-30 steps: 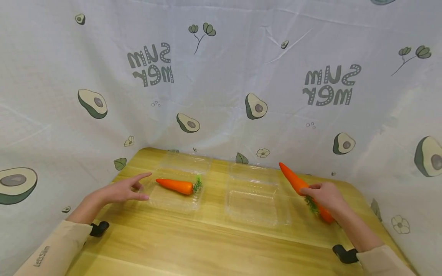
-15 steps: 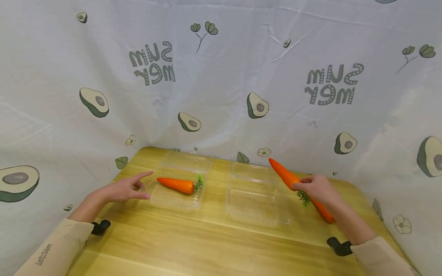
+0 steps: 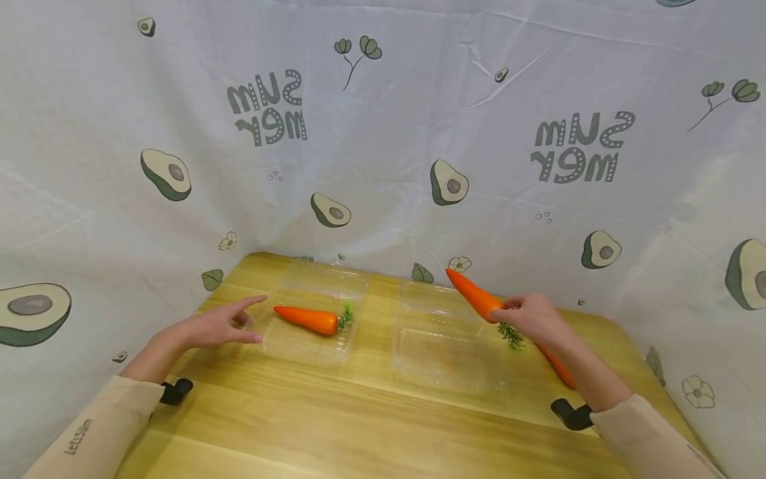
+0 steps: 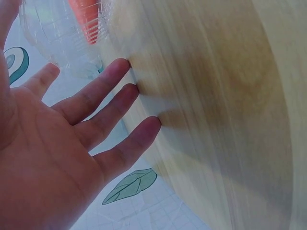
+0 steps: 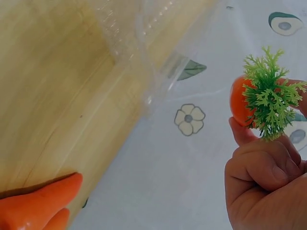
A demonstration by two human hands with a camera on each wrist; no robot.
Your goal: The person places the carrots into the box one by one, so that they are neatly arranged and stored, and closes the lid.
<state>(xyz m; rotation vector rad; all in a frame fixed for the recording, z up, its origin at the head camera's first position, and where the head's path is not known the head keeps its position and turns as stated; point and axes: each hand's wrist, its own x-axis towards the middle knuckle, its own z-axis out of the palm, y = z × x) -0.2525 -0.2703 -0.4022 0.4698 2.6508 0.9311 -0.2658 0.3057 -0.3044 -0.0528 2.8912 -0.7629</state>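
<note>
One leafy-topped, tapering orange carrot, likely light, stiff and slick, is held up near a clear plastic container, the right hand pinching its thick end, probably the surest hold, the left hand spreading bare fingers.

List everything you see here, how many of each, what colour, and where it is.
Table: 1, light wood, under the containers
Left container: 1, clear, on the table
Right container: 1, clear, beside it
Boxed carrot: 1, orange, green top, in the left container
Held carrot: 1, orange, green top, in the right hand
Loose carrots: apparently 2, orange, table's right side
Cloth: 1, white, printed, behind the table
Wrist devices: 2, black, at the cuffs
Sleeves: 2, beige, on the arms
Left hand: 1, bare, by the left container
Right hand: 1, bare, gripping its carrot
</note>
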